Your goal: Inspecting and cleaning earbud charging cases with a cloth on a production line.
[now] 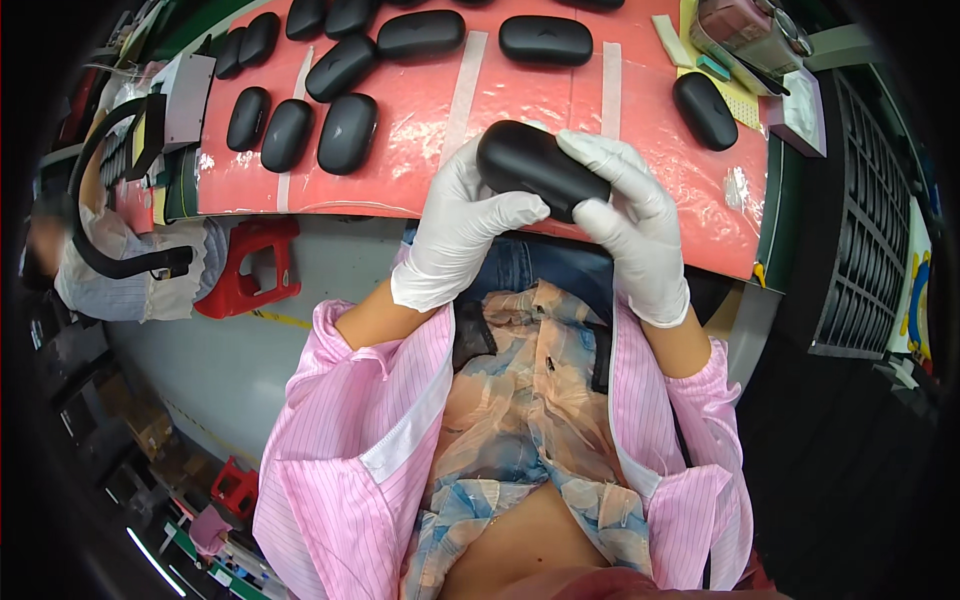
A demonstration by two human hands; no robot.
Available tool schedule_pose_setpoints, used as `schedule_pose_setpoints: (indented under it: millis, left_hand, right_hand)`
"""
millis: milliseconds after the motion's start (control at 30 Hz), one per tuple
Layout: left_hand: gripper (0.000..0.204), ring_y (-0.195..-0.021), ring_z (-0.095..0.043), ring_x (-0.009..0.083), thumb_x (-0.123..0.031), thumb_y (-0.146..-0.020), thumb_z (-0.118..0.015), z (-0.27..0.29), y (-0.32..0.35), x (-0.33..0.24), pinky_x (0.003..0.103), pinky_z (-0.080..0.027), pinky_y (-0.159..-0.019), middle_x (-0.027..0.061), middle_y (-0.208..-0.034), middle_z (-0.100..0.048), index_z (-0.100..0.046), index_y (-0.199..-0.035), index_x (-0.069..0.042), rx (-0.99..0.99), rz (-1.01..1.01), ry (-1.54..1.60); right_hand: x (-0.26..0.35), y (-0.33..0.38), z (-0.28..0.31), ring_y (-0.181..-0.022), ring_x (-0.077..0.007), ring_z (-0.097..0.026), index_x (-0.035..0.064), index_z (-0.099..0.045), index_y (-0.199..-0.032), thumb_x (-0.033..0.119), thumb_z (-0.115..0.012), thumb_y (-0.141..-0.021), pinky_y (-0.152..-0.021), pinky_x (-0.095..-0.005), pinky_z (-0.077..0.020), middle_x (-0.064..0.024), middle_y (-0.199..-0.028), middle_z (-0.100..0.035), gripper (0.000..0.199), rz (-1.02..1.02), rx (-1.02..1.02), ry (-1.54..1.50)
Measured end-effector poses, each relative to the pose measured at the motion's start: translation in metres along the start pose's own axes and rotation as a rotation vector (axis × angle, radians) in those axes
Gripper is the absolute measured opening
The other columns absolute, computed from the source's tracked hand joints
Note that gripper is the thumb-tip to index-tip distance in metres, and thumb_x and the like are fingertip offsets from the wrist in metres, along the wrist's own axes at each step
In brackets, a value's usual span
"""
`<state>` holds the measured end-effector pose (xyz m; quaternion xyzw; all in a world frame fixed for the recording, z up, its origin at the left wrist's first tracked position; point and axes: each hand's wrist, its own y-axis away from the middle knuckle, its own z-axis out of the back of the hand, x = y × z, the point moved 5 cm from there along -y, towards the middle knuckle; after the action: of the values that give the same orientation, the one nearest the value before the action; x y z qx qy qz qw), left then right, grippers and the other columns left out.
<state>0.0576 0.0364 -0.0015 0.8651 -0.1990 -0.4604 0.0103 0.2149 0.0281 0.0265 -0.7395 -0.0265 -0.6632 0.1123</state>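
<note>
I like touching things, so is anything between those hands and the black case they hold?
Only white gloves, on the left hand and right hand; nothing else visible stands between them and the black case.

White gloves, a striped pink jacket and a peach-and-blue blouse are worn

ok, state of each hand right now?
Left hand: closed, holding the black case by its left end.
Right hand: closed, holding the same case by its right end.
</note>
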Motion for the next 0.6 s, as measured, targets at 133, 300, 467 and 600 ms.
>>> schedule_pose_setpoints:
  millis: [133, 300, 467, 600]
  left_hand:
    - [0.051, -0.086, -0.066, 0.0125, 0.001, -0.076, -0.077, -0.006, 0.001, -0.002, 0.024, -0.057, -0.075, 0.0052, -0.101, -0.066, -0.056, -0.122, -0.002, -0.02, -0.002, 0.026]
    - [0.049, -0.09, -0.067, 0.0142, 0.001, -0.078, -0.076, -0.01, 0.002, 0.0, 0.027, -0.058, -0.078, 0.0085, -0.107, -0.067, -0.056, -0.123, 0.001, 0.048, -0.012, 0.008]
    - [0.05, -0.094, -0.067, 0.0156, 0.002, -0.078, -0.076, -0.011, -0.002, 0.001, 0.028, -0.057, -0.082, 0.0088, -0.109, -0.066, -0.055, -0.123, 0.002, 0.055, 0.049, -0.024]
    - [0.052, -0.1, -0.065, 0.0161, 0.005, -0.077, -0.074, -0.019, -0.003, 0.003, 0.029, -0.055, -0.088, 0.0083, -0.114, -0.064, -0.053, -0.125, 0.001, 0.102, 0.08, -0.069]
  right_hand:
    - [0.003, 0.003, -0.004, -0.114, -0.0238, -0.057, -0.0029, -0.053, -0.134, 0.025, -0.057, -0.095, -0.102, -0.0346, -0.042, -0.0102, -0.123, -0.057, 0.048, 0.198, 0.064, 0.267]
    - [0.002, -0.005, 0.018, -0.122, -0.0268, -0.049, -0.0008, -0.053, -0.132, 0.023, -0.073, -0.081, -0.106, -0.0404, -0.0394, -0.0154, -0.125, -0.055, 0.059, -0.107, -0.217, -0.247]
    - [0.036, 0.016, 0.006, -0.13, -0.0368, -0.043, 0.0097, -0.069, -0.095, 0.014, -0.075, -0.073, -0.109, -0.0469, -0.0308, -0.0144, -0.127, -0.056, 0.023, 0.529, -0.14, 0.859]
    - [0.025, 0.015, 0.033, -0.12, -0.0344, -0.052, 0.0084, -0.07, -0.09, 0.005, -0.071, -0.078, -0.103, -0.0422, -0.0384, -0.012, -0.115, -0.061, 0.013, 0.35, -0.302, 0.526]
